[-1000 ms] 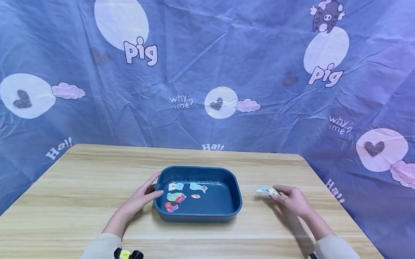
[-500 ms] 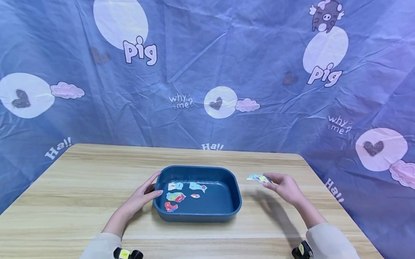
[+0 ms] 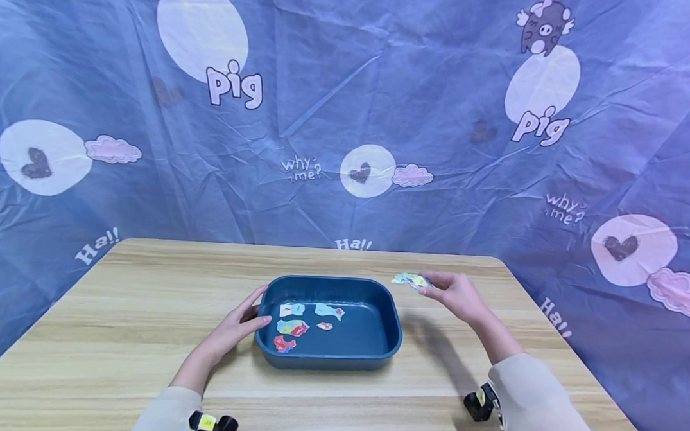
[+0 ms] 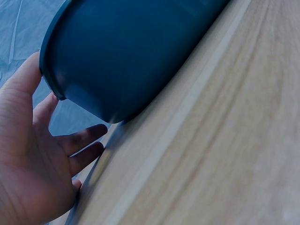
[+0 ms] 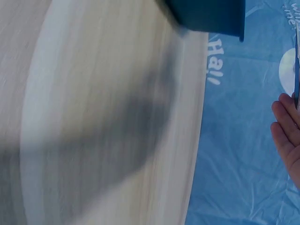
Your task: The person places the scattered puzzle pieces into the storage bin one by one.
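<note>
A dark blue tray [image 3: 390, 336] stands in the middle of the wooden table [image 3: 114, 334], with several coloured paper scraps [image 3: 292, 327] lying in its left half. My left hand [image 3: 242, 320] rests against the tray's left wall with straight fingers; the left wrist view shows the fingers [image 4: 77, 140] beside the tray's wall [image 4: 126, 51]. My right hand [image 3: 454, 292] is raised above the table, right of the tray's far right corner, and pinches a small coloured paper scrap [image 3: 410, 280]. In the right wrist view only the fingers [image 5: 286, 131] and the tray's corner [image 5: 211, 16] show.
A blue cloth backdrop [image 3: 349, 113] with pig cartoons hangs behind the table and drapes round its sides. Bare wood lies left, right and in front of the tray. The table's right edge [image 3: 554, 334] runs close to my right arm.
My right hand has lifted the paper scrap off the table and carried it up and left, toward the tray's far right corner. The left hand has stayed put.
</note>
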The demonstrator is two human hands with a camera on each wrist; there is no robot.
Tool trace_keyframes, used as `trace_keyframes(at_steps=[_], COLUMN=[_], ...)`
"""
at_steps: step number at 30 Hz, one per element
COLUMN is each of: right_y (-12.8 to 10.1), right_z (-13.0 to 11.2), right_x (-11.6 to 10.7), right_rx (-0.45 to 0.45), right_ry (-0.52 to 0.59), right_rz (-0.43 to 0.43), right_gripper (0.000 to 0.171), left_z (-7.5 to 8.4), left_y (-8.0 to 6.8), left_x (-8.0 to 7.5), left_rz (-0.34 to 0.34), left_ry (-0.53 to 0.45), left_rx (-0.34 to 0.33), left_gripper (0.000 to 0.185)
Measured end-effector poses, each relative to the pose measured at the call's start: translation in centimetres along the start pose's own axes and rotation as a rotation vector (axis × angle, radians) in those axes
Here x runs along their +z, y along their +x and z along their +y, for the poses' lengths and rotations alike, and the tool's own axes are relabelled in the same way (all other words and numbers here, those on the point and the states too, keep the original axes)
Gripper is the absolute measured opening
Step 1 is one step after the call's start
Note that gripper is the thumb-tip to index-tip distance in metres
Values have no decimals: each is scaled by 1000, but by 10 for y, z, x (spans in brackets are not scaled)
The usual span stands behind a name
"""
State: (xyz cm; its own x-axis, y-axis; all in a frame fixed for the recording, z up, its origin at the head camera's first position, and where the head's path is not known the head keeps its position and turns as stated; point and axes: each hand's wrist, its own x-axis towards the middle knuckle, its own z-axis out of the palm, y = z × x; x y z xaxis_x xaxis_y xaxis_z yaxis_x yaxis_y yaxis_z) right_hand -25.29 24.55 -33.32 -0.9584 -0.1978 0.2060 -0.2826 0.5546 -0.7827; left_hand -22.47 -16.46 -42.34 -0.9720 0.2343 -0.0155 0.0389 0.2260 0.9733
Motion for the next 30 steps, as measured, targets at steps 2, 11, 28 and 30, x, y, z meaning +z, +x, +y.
trace_keyframes(at_steps=[2,11,28,30], right_y=[2,9,11,7], right_z=[-4,-14,-38,-48], right_x=[3,21,58,62], right_rx=[-7,-31,-33,-32], right_ry=[20,126,205,193], right_rz=[-4,-17,-24,-23], right_gripper=[42,39,34,33], left_z=[0,1,2,2], left_y=[0,1,-2,-1], left_x=[0,0,1,1], left_rz=[1,-1,2,1], left_ry=[1,-8,-18,-18], left_rx=[-1,7,3,4], left_gripper=[61,61,61,61])
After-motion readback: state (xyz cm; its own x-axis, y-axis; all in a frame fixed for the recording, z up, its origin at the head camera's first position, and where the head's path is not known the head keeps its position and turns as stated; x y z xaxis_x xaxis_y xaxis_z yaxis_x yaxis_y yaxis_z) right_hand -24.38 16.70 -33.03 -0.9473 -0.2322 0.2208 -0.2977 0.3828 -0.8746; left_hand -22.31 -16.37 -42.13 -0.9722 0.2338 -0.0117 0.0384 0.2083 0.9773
